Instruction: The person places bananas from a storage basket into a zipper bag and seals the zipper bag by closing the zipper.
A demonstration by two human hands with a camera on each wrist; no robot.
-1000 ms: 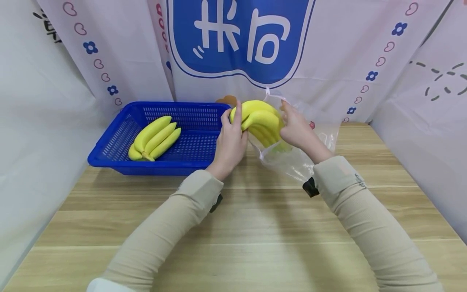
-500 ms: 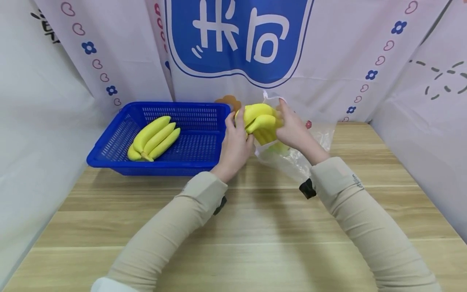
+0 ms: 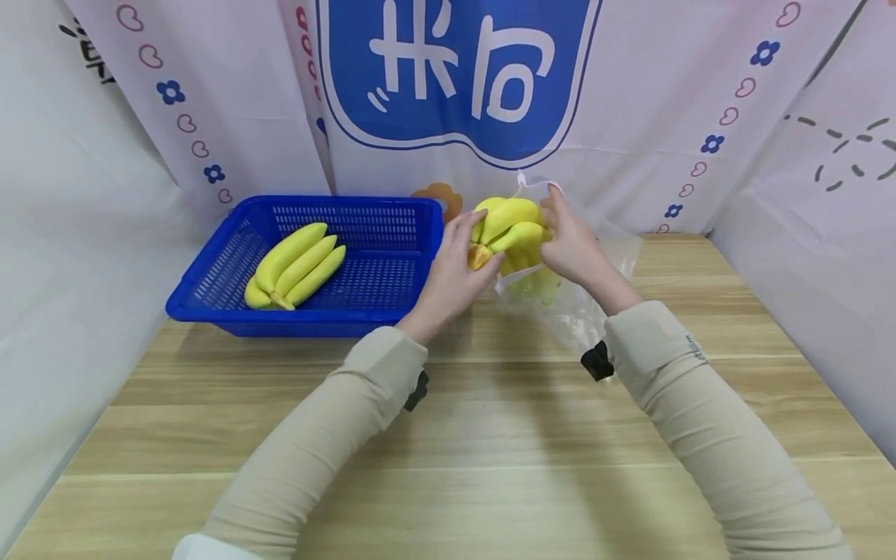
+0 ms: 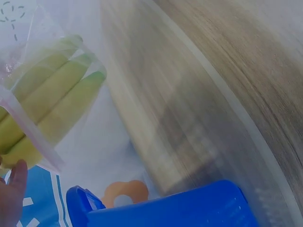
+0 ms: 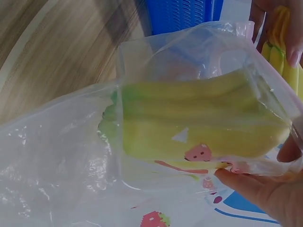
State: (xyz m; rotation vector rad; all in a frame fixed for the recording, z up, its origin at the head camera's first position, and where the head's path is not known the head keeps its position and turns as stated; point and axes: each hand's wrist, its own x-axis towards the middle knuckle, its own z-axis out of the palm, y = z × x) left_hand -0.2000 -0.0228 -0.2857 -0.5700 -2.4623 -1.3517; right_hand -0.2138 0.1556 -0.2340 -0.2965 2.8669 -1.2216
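A bunch of yellow bananas (image 3: 518,225) lies partly inside a clear plastic bag (image 3: 570,315), held above the table. My left hand (image 3: 455,264) grips the bunch at its brownish stem end, outside the bag's mouth. With my right hand (image 3: 574,245) I hold the bag's whitish rim, close beside the bananas. In the right wrist view the banana tips (image 5: 116,106) point down into the bag, which has strawberry prints. The left wrist view shows the bananas (image 4: 57,104) through the plastic, with the pinkish rim (image 4: 35,135) crossing them.
A blue perforated basket (image 3: 315,316) stands at the back left, just left of my left hand. Another bunch of bananas (image 3: 297,268) lies in it. Behind the wooden table (image 3: 490,451) hangs a printed white cloth (image 3: 630,117).
The bunch has slid further right into the bag. My left hand has moved right and turned around the stem end, which now shows. The right hand and bag have shifted only slightly.
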